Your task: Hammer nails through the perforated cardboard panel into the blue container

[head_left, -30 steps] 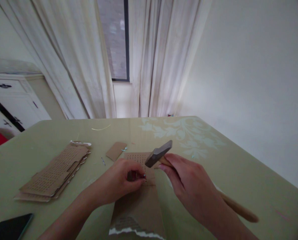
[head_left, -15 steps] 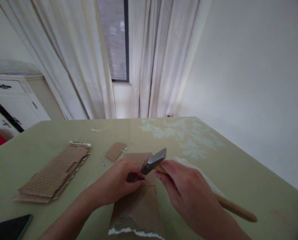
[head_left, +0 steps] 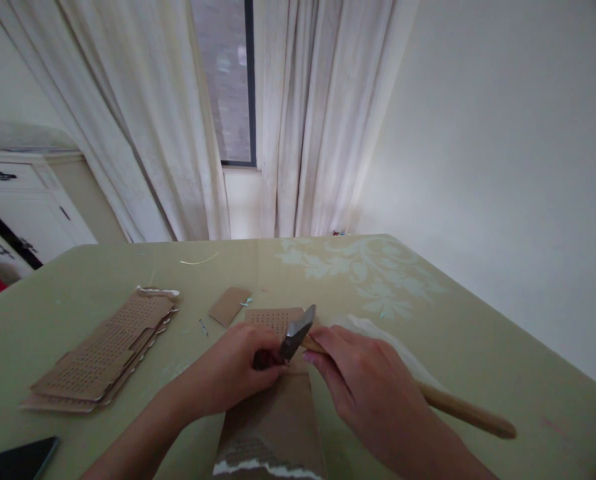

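Note:
My right hand [head_left: 368, 387] is closed round the wooden handle of a hammer [head_left: 458, 408]. Its grey metal head [head_left: 297, 332] is down at the fingertips of my left hand [head_left: 233, 370]. That left hand is pinched on something small and dark that I cannot make out, pressed onto a strip of brown cardboard [head_left: 273, 420] lying in front of me. The strip's far end is punched with rows of small holes [head_left: 273, 319]. Its near end is torn and white-edged.
A stack of perforated cardboard pieces [head_left: 103, 347] lies to the left on the green table [head_left: 478, 333]. A small cardboard scrap [head_left: 228, 305] and a small nail [head_left: 204, 326] lie beyond my hands. A dark phone [head_left: 15, 459] is at the bottom left. Curtains and a white cabinet stand behind.
The hammer head has come down and to the left, from above the cardboard to my left fingertips. My left hand has stayed pinched in place.

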Motion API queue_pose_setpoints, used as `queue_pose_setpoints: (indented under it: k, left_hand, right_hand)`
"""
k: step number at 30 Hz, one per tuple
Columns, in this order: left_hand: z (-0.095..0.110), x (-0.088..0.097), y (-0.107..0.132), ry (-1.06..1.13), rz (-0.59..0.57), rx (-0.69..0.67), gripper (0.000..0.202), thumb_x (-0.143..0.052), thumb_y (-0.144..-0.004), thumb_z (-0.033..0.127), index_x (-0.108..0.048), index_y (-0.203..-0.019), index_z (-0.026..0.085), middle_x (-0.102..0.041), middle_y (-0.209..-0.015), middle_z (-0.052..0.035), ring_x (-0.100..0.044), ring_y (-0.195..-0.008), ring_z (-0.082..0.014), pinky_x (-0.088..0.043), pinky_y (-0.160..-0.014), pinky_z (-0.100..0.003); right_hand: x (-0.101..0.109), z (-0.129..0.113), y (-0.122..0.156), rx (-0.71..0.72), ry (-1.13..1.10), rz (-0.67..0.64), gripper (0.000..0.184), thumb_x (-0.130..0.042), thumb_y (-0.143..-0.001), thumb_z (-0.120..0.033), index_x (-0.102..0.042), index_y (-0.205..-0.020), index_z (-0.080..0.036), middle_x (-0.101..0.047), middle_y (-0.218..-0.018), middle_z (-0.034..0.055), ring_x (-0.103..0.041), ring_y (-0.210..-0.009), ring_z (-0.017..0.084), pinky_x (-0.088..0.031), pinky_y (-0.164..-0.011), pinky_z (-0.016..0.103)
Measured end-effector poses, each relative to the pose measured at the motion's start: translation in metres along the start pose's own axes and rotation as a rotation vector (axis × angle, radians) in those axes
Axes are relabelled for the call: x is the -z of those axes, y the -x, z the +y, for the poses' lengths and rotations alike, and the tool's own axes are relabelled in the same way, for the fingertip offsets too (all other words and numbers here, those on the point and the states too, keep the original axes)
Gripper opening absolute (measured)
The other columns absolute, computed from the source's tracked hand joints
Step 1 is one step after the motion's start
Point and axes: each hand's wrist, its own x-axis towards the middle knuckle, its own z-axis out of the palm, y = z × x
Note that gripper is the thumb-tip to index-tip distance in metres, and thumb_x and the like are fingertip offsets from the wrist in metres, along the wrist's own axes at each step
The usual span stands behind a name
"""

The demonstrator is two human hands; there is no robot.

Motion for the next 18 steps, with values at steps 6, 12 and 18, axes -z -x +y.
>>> queue_pose_setpoints:
  k: [6,12,18]
  left_hand:
    - [0.005,0.006,0.006,0.009,-0.019,0.036,0.019,-0.087,-0.082,0.030,-0.078,-0.098,0.023,-0.074,-0.105,-0.0010,-0.067,-0.097,-0.0233,-0.048,-0.083,-0.030]
    - [0.007,0.009,0.013,0.050,-0.053,0.027,0.045,-0.098,-0.075,0.037,-0.079,-0.114,0.028,-0.066,-0.130,-0.0035,-0.061,-0.126,-0.0303,-0.048,-0.111,-0.040]
    - [0.008,0.008,0.013,0.052,-0.049,0.024,0.052,-0.098,-0.074,0.036,-0.076,-0.120,0.027,-0.065,-0.134,-0.0049,-0.060,-0.130,-0.0314,-0.047,-0.115,-0.042]
  right_hand:
    - [-0.001,0.000,0.000,0.000,-0.005,-0.002,0.019,-0.058,-0.109,-0.021,-0.076,-0.113,-0.024,-0.084,-0.106,0.0059,-0.080,-0.094,0.026,-0.055,-0.082,0.035]
    - [-0.007,0.000,-0.002,-0.009,0.100,-0.137,0.019,-0.058,-0.110,-0.021,-0.077,-0.112,-0.025,-0.084,-0.106,0.0055,-0.081,-0.095,0.029,-0.053,-0.079,0.037]
    - [-0.010,-0.002,-0.006,-0.021,0.085,-0.139,0.020,-0.060,-0.108,-0.018,-0.077,-0.115,-0.024,-0.085,-0.109,0.0061,-0.081,-0.097,0.027,-0.052,-0.081,0.034]
